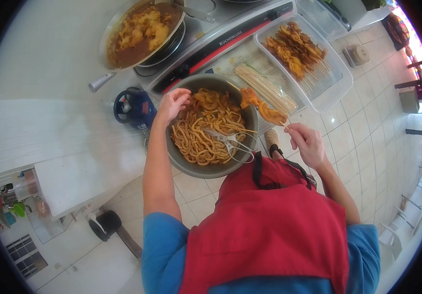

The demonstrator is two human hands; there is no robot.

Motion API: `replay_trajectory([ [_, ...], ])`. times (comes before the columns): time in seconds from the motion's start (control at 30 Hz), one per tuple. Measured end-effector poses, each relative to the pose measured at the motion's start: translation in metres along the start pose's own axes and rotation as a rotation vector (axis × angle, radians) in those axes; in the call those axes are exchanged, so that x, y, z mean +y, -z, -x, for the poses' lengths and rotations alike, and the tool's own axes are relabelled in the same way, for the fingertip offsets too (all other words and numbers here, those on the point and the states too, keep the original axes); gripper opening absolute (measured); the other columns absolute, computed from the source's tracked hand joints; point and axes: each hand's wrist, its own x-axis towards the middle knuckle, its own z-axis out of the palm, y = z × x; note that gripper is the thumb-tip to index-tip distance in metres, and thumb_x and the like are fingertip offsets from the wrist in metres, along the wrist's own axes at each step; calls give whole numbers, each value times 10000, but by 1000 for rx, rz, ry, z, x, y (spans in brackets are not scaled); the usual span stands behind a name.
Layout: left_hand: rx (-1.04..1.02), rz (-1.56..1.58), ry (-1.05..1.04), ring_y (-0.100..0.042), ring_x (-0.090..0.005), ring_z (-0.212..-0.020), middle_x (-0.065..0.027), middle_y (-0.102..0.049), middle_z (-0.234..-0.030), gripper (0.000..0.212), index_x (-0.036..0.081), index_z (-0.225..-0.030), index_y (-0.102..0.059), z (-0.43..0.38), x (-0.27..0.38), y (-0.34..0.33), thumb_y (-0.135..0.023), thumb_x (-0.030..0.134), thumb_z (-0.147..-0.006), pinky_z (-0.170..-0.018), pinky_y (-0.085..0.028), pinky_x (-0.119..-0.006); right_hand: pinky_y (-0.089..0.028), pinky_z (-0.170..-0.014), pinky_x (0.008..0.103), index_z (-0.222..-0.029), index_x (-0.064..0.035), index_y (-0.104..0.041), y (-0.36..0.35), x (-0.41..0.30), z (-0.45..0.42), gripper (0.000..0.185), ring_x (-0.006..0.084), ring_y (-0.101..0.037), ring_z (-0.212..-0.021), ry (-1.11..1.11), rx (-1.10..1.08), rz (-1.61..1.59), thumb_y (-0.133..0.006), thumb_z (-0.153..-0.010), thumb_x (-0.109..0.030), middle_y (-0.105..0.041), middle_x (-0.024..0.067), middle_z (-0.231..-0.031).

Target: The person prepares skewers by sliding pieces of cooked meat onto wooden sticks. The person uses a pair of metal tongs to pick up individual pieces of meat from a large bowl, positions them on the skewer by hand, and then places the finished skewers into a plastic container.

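Observation:
A wooden skewer threaded with folded orange-brown food (269, 113) has its lower end pinched in my right hand (306, 141). Its far end lies over the rim of a grey basin (212, 173). Inside the basin are long, tube-like cooked strands (192, 141), flatter pieces, a loose skewer and metal scissors (229, 139). My left hand (176, 103) is at the basin's upper left edge, fingers bent close to the food; whether they pinch a piece cannot be told. Bare wooden skewers (266, 88) lie in a bundle beyond the basin, beside a clear plastic container (328, 99) holding filled skewers (295, 51).
A gas stove (222, 42) stands beyond the basin, with a pan (104, 55) of brown sauce and food on it, its handle pointing left. A blue gas cylinder (137, 108) is left of the basin. A black bucket (106, 224) stands at lower left.

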Motion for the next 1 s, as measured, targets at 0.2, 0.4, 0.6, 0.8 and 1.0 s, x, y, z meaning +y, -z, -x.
replay_trajectory([
  [0.2,40,-839,-244,-652,-348,-962,-190,-670,-1065,334,46,-1130,-642,0,-37,-3,-709,118,-811,-853,-512,-405,-424,-523,265,-991,-24,-684,-1,-1,-1,190,87,-527,-515,8,-14,19,-541,-960,-145,-563,29,-565],
  [0.4,89,-833,-186,-624,-394,-952,-203,-669,-1002,234,21,-1012,-631,-2,-56,-12,-701,74,-795,-834,-492,-460,-429,-522,270,-991,-21,-682,-1,0,1,193,94,-529,-513,4,-15,26,-538,-961,-146,-563,35,-565],
  [0.6,34,-888,-272,-629,-389,-949,-190,-669,-931,160,53,-971,-648,0,-61,-5,-624,50,-813,-830,-502,-461,-433,-525,270,-990,-17,-681,0,0,3,194,95,-533,-517,13,-15,18,-538,-962,-145,-559,34,-565],
  [0.8,17,-920,-188,-643,-369,-946,-176,-669,-947,193,64,-1015,-665,2,-74,3,-537,80,-872,-826,-516,-447,-432,-525,267,-990,-18,-684,-1,1,4,196,94,-535,-520,-1,-20,19,-541,-961,-149,-560,35,-567],
  [1.0,57,-1117,-252,-630,-394,-968,-182,-630,-989,266,58,-1069,-669,2,-65,-2,-662,52,-803,-826,-514,-465,-429,-526,264,-995,-18,-685,-1,2,7,193,88,-528,-526,4,-9,10,-545,-959,-147,-552,38,-565],
])
